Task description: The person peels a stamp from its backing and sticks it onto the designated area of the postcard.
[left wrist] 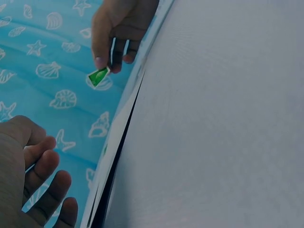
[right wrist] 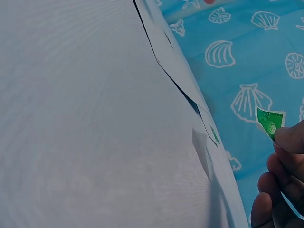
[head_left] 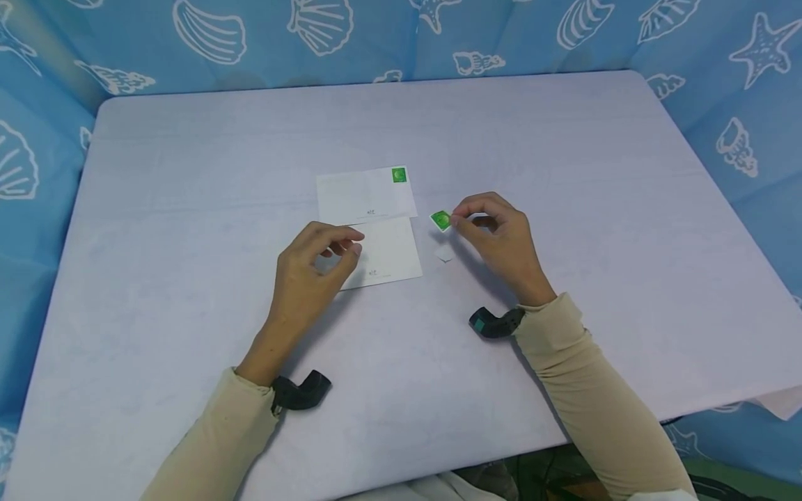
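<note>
Between thumb and fingertips my right hand [head_left: 495, 229] pinches a small green postage stamp [head_left: 441, 220] with a white border, raised above the table. The right wrist view shows the stamp [right wrist: 270, 121] slightly bent, its printed side facing the camera. My left hand [head_left: 313, 268] hovers over the left part of the nearer white envelope [head_left: 391, 250], fingers loosely bent and nothing between them. Part of that envelope is hidden behind the hand. Just beyond lies another white envelope [head_left: 357, 195], with a green stamp [head_left: 399, 175] in its upper right corner.
A small white scrap of paper [head_left: 444, 253] lies right of the nearer envelope, below the held stamp. The white-covered table [head_left: 188, 174] has a blue shell-patterned cloth [head_left: 388, 42] behind it. Black wrist cameras [head_left: 303, 391] jut out over the table from both sleeves.
</note>
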